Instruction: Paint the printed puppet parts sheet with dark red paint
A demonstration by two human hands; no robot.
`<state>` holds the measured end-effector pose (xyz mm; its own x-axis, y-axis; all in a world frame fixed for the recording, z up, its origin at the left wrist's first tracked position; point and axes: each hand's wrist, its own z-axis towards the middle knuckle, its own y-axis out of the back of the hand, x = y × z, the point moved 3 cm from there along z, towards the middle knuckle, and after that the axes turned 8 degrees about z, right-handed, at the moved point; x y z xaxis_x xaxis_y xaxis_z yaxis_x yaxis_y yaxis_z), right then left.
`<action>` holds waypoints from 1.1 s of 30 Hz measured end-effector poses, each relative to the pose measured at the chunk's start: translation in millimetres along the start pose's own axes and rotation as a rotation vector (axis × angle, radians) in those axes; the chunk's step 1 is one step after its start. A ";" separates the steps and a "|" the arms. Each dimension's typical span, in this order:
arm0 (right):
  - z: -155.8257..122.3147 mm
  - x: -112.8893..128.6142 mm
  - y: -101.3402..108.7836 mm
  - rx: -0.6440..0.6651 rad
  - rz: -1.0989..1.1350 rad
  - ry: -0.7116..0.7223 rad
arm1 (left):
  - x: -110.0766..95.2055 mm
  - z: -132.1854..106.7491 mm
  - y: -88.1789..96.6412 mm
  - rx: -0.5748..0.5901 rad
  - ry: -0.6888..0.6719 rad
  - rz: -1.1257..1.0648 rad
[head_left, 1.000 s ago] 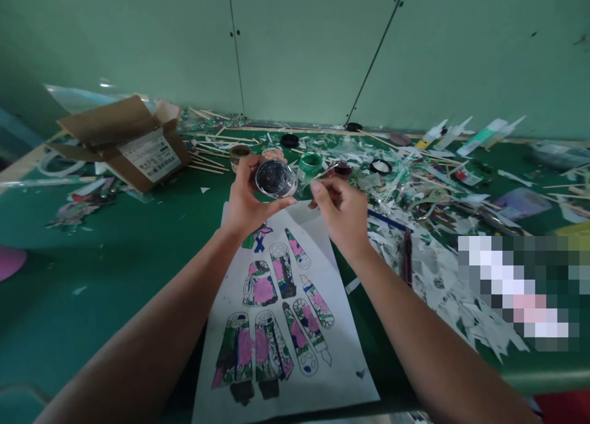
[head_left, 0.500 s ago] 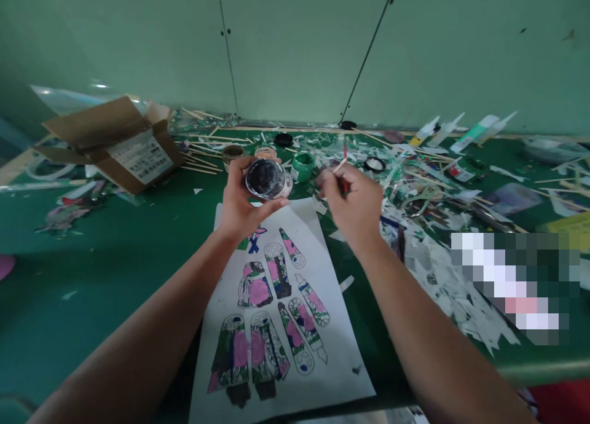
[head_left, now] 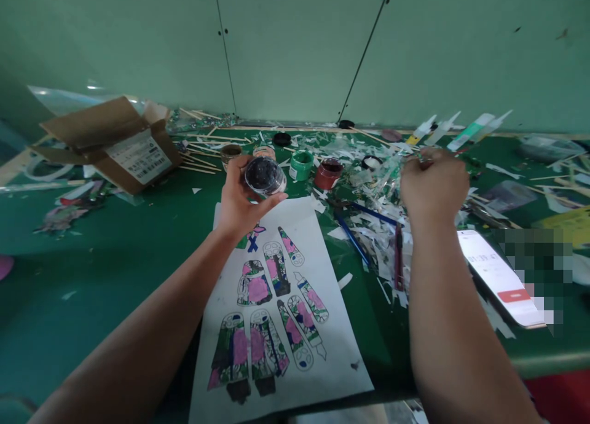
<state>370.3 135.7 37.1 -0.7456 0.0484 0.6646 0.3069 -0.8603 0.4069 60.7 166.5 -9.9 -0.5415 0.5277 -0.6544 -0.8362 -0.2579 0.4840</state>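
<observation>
My left hand [head_left: 239, 200] is wrapped round a small clear pot of black paint [head_left: 264, 174], held tilted above the top edge of a white sheet [head_left: 281, 301] with coloured cut-out shapes. My right hand [head_left: 433, 187] is out to the right over the litter of paper scraps and plastic, fingers curled in a loose fist. What it holds, if anything, is hidden behind the knuckles. A green paint pot [head_left: 301, 164] and a red paint pot [head_left: 327, 173] stand on the green table [head_left: 115, 264] between my hands.
An open cardboard box [head_left: 115, 142] lies at the back left. Wooden sticks, paper scraps and glue tubes [head_left: 465, 129] litter the back of the table. Blue brushes [head_left: 353, 238] and a dark pen [head_left: 398, 255] lie right of the sheet. A phone [head_left: 500, 275] rests near the right edge.
My right hand has swung from beside the black pot far to the right over the scraps. The thin red brush seen in it earlier no longer shows. The left hand barely moved.
</observation>
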 end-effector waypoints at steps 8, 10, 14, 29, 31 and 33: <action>-45.3 60.5 -17.8 0.344 0.611 0.178 | -2.3 -0.1 2.6 -0.011 -0.025 -0.032; -69.3 78.8 -26.3 0.615 0.674 0.172 | -1.6 1.5 3.5 -0.074 -0.096 -0.051; -99.1 92.8 -38.6 0.885 0.749 0.111 | 1.2 4.7 3.4 -0.192 -0.257 -0.080; -25.4 45.3 -2.4 0.111 0.274 0.150 | 3.1 1.4 -1.2 -0.107 -0.174 -0.089; -16.1 33.9 0.2 0.088 0.164 0.098 | 2.5 1.5 -1.0 -0.093 -0.169 -0.090; -12.6 25.1 0.9 0.047 0.070 0.056 | 0.6 1.5 -0.9 -0.059 -0.168 -0.073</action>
<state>344.5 129.8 46.2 -0.7529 -0.0404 0.6569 0.3858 -0.8357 0.3908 61.2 168.2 -9.9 -0.4609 0.6731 -0.5784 -0.8793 -0.2584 0.4001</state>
